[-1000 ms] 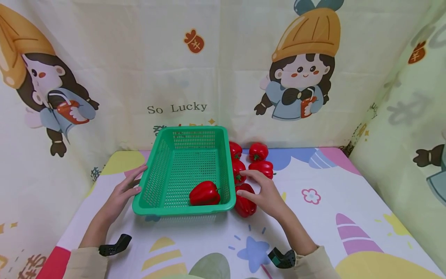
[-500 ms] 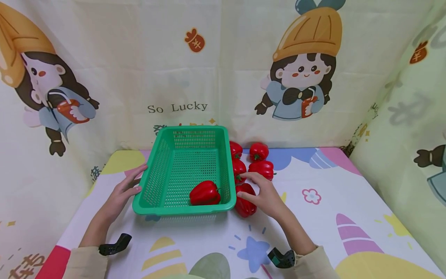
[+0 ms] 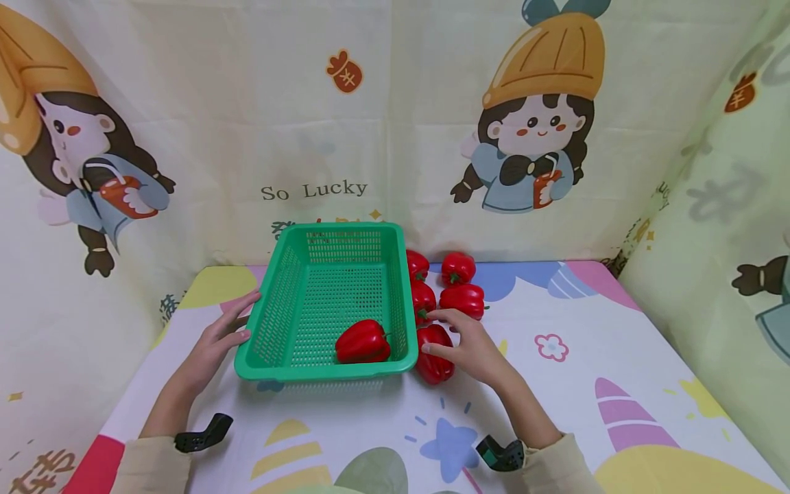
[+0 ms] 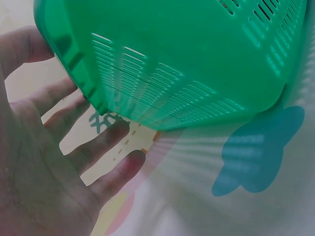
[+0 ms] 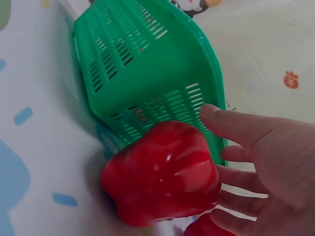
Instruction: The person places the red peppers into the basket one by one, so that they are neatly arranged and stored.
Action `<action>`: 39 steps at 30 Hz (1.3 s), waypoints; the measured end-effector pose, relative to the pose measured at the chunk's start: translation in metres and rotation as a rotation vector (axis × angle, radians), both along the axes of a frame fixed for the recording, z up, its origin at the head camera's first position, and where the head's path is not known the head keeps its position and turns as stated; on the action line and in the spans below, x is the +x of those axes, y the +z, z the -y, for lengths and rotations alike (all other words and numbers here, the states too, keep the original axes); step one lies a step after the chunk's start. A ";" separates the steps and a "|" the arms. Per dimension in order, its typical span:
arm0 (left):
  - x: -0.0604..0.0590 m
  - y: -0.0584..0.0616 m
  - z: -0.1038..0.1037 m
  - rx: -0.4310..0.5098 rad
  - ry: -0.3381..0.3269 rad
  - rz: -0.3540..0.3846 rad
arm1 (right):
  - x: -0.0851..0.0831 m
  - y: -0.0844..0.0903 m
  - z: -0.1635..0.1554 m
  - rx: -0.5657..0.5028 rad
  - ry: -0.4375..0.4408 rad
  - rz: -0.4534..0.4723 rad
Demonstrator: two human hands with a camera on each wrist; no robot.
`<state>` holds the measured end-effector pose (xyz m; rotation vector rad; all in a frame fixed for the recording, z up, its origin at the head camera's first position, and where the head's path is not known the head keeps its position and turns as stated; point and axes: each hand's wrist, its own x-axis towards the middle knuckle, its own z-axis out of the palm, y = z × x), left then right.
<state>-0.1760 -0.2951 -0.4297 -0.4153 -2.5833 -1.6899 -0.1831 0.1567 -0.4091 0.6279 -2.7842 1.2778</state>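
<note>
Red pepper (image 3: 434, 354) just outside green basket (image 3: 271, 312), under spread right hand (image 3: 472, 346), fingers not yet closed. Left hand (image 3: 212, 346) flat against basket wall. Next, likely: curl round, lift over rim.

Basket wall (image 3: 404, 302) tight against peppers (image 3: 434, 353)

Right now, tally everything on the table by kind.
Red peppers: 6, one in the basket, five beside it
Green basket: 1
Total: 7
</note>
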 end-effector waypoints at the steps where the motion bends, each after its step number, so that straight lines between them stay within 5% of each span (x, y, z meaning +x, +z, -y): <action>1: 0.000 0.000 0.000 0.001 -0.001 -0.001 | 0.000 0.000 0.000 0.002 0.003 0.004; 26: 0.000 0.000 0.000 -0.005 0.004 -0.005 | -0.004 -0.001 -0.007 0.009 0.045 0.165; 39: 0.001 0.001 -0.001 -0.004 0.001 -0.003 | -0.005 -0.006 -0.009 0.026 0.074 0.165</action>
